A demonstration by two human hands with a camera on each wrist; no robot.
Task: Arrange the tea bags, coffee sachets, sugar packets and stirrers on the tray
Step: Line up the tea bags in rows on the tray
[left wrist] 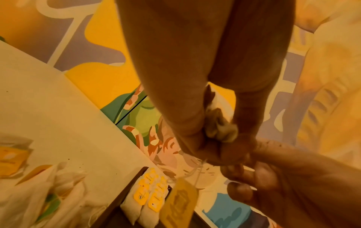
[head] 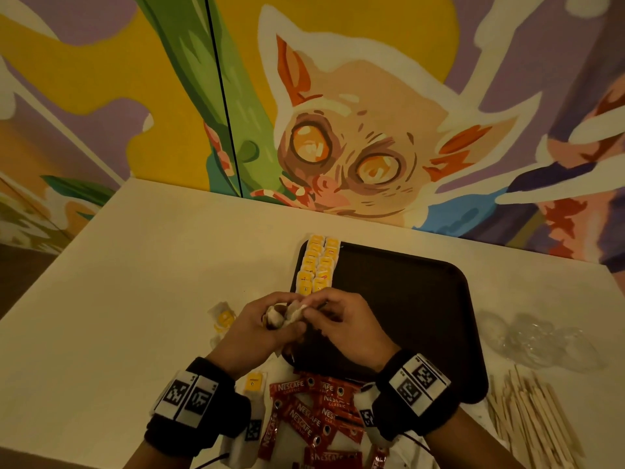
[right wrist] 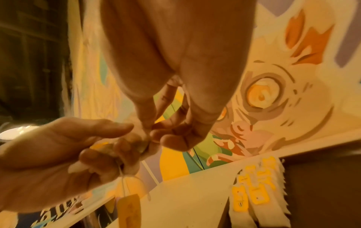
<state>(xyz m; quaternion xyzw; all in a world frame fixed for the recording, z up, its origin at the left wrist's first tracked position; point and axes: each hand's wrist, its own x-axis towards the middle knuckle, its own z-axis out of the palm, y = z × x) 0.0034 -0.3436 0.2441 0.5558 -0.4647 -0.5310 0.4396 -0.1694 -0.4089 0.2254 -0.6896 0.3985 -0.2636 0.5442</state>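
Observation:
Both hands meet above the near-left edge of the dark tray (head: 422,299). My left hand (head: 275,319) grips a crumpled tea bag (head: 287,314) in curled fingers. My right hand (head: 319,308) pinches the same bag's edge between thumb and forefinger. In the left wrist view the tea bag (left wrist: 220,128) is bunched between the fingers, and its yellow tag (left wrist: 179,203) hangs below on a string. The right wrist view shows that tag (right wrist: 129,211) dangling too. Two rows of tea bags (head: 316,265) lie along the tray's left side.
Loose tea bags (head: 223,319) lie on the white table left of the hands. Red coffee sachets (head: 311,411) are piled near the front edge. Wooden stirrers (head: 527,418) lie at the right, and crumpled clear plastic (head: 541,340) sits beyond them. A painted wall stands behind the table.

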